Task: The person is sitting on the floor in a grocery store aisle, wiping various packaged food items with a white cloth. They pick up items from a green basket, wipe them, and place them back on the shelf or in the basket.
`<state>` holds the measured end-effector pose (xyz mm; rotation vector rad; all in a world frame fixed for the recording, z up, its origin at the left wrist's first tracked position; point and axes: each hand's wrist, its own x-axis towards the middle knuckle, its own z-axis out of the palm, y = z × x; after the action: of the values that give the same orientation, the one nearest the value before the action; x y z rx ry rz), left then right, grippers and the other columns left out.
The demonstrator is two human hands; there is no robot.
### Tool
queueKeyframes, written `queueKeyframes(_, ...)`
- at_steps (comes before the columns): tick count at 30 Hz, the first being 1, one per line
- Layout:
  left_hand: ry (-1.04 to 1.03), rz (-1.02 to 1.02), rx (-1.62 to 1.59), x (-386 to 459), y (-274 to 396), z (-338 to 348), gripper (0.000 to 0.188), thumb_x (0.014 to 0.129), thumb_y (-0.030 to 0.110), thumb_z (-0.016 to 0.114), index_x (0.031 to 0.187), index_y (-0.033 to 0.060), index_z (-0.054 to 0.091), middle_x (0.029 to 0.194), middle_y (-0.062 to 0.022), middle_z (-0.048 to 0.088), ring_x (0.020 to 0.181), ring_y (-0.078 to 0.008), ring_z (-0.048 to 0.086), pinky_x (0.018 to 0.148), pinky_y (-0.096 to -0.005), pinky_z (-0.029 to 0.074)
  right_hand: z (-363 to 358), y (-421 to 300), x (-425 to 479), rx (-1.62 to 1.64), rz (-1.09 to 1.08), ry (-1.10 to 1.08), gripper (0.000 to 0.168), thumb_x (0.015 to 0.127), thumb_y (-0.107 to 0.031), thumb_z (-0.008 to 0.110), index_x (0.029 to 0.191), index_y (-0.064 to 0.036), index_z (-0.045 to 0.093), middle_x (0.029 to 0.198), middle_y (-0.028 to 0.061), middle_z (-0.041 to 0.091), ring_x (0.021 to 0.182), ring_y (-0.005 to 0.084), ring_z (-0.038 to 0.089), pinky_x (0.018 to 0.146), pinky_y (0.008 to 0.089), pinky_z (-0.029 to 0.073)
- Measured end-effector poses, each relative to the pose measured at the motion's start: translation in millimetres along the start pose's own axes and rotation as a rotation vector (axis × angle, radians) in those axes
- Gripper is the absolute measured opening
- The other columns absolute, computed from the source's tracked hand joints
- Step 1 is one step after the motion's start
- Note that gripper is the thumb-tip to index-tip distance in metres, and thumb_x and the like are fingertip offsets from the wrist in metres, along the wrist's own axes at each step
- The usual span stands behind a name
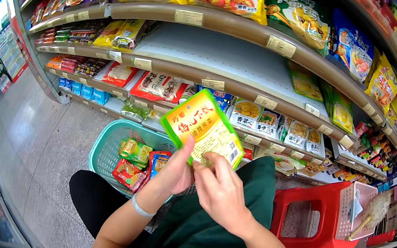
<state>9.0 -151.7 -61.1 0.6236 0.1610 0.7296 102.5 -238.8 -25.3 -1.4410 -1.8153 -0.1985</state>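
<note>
A green-edged yellow food packet [216,134] is held up between both hands, its printed side towards me. My left hand [178,170], with a pale bangle on the wrist, grips its lower left edge, thumb on the front. My right hand [220,188] pinches the bottom edge with bent fingers. Beneath and left of the hands, a turquoise plastic basket [101,140] stands on the floor; green packets [136,151], red packets [128,175] and a blue packet lie in it.
Curved store shelves [217,46] with bagged foods and price tags fill the far side. On the right stands an upturned or tipped-looking red plastic stool [281,242] bearing a pink basket [345,217] and a fluffy duster [377,208]. My knees are close below the hands.
</note>
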Motion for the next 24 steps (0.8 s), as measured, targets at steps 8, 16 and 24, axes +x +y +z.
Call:
queueKeyframes(8,-0.063,-0.074,-0.075,-2,31,-18,0.066,0.095,0.052,0.028,0.138,0.0026,0.027,0.138,-0.0171,0.038,0.124,-0.0306,0.043,0.103,-0.0431,0.036,-20,36,7,0.135,0.214,0.12,0.02,0.081,-0.007,0.063,0.098,0.003,0.06,0.096,0.0124,0.061,0.082,0.0213,0.058,0.07,0.0296,0.046)
queueKeyframes(16,-0.051,-0.084,-0.02,-4,38,-33,0.053,0.096,0.041,0.038,0.134,0.0049,0.036,0.133,-0.0089,0.046,0.118,-0.0187,0.048,0.097,-0.0343,0.042,0,55,-26,0.823,0.647,-0.124,0.016,0.09,-0.013,0.058,0.089,0.002,0.061,0.075,-0.0023,0.06,0.064,0.0008,0.047,0.06,0.0168,0.039)
queueKeyframes(24,-0.17,0.037,0.005,-14,46,-37,0.074,0.089,0.062,0.031,0.137,0.0055,0.033,0.134,-0.0093,0.045,0.121,-0.0209,0.045,0.101,-0.0362,0.038,15,52,-24,1.188,0.791,-0.12,0.015,0.093,-0.014,0.053,0.093,0.0,0.059,0.084,0.0014,0.062,0.076,0.005,0.055,0.072,0.0207,0.043)
